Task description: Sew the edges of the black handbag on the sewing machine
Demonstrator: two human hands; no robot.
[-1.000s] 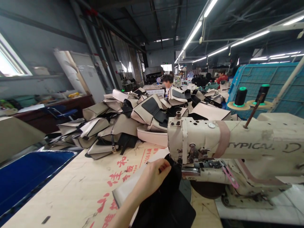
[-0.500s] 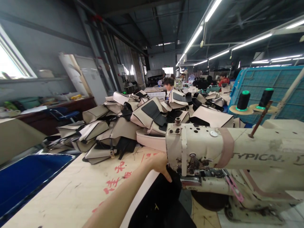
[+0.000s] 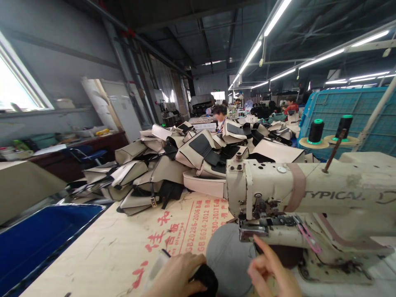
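Note:
My left hand (image 3: 181,274) is closed on a cream and black bag (image 3: 206,280) at the bottom edge, over the plywood tabletop. Most of the bag lies under the hand or outside the picture. My right hand (image 3: 272,270) is open, its index finger stretched towards the cylinder arm (image 3: 252,233) of the sewing machine (image 3: 266,181) and the other fingers loosely bent; nothing shows in it. Between the hands sits a round grey disc (image 3: 230,258), just left of the arm's end. Whether the index fingertip touches the metal is unclear.
Cream and black bags (image 3: 163,171) are heaped behind the machine. At left, a blue-lined bin (image 3: 52,235) borders the plywood table (image 3: 102,247). Black thread cones (image 3: 316,131) stand on the right, before a blue mesh crate (image 3: 355,111). A pink-handled tool (image 3: 307,239) rests on the machine.
My left hand has drawn the bag away from the needle area, down and left towards me. The grey disc is now uncovered, and my right hand has come into view.

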